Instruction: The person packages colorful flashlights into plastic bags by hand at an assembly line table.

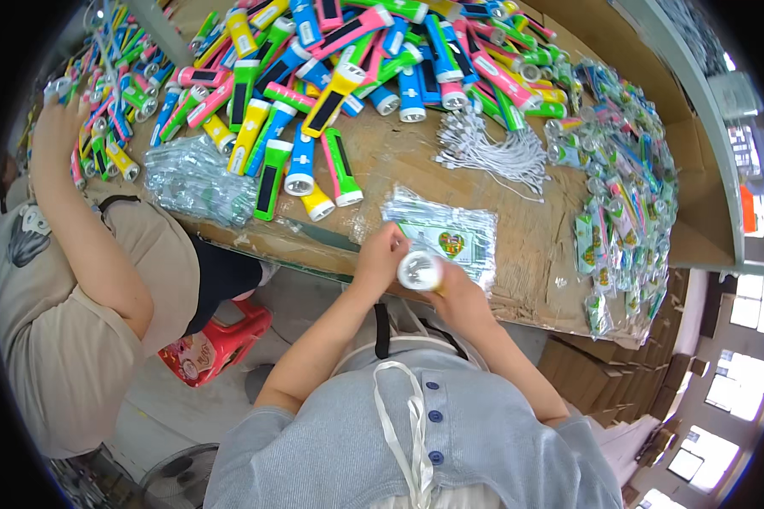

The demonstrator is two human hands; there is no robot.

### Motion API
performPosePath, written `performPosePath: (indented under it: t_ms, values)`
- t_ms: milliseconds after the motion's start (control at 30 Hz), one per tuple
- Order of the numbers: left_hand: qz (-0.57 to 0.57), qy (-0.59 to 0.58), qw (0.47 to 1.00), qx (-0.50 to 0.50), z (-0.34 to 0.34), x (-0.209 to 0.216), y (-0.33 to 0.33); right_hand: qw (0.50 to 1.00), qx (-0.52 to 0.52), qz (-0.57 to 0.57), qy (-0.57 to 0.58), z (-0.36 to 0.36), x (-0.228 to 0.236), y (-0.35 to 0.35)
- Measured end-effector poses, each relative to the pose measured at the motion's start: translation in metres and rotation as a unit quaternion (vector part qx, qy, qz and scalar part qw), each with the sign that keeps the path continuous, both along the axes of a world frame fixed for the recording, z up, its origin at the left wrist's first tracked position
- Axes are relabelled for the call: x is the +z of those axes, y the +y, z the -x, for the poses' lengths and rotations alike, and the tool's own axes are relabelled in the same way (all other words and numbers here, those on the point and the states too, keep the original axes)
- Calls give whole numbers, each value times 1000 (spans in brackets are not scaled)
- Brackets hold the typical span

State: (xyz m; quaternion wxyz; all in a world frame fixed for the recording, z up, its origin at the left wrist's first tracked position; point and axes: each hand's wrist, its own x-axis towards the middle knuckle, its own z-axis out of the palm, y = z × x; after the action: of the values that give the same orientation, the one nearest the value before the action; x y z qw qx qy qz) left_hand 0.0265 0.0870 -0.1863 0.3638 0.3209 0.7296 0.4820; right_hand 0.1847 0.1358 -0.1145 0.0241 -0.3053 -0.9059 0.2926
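Note:
My right hand (pixel 460 297) is wrapped round a flashlight (pixel 419 271), its clear round lens end turned up toward me; most of its body is hidden by the fingers. Just left of the lens, my left hand (pixel 384 252) is closed in a pinch, and what it holds, if anything, cannot be made out. Beyond both hands, at the table's front edge, lies a stack of clear plastic bags (pixel 475 225) with a green printed card showing on top. A bundle of white cords (pixel 492 157) rests behind the stack.
Many colourful flashlights (pixel 331 93) are heaped across the cardboard-covered table (pixel 530 254). More clear bags (pixel 197 180) lie left; bagged flashlights (pixel 624 212) are piled right. A co-worker (pixel 85 254) reaches over the left side. A red plastic stool (pixel 221 343) stands below the table.

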Motion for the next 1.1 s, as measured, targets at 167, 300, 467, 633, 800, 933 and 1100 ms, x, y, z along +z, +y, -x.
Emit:
performPosePath:
  t_ms: [167,300,467,633,800,933,1100]
  values:
    - [14,274,959,-66,-27,36,14,991,19,-2,-130,-18,-47,15]
    - [17,274,961,31,-18,34,25,985,127,-113,6,-48,-55,37]
    - [107,258,959,50,-4,65,14,964,111,-190,146,-84,-34,68]
    - [63,602,796,-5,-54,68,18,981,24,-29,192,-101,-37,92]
    - [-140,509,830,-181,-124,59,62,961,-41,13,273,-107,-47,89]
    - [-190,518,784,-286,-127,50,82,928,-159,167,291,-118,-60,90]
    - [-148,523,758,-361,-99,37,94,877,-279,230,316,-147,-63,108]
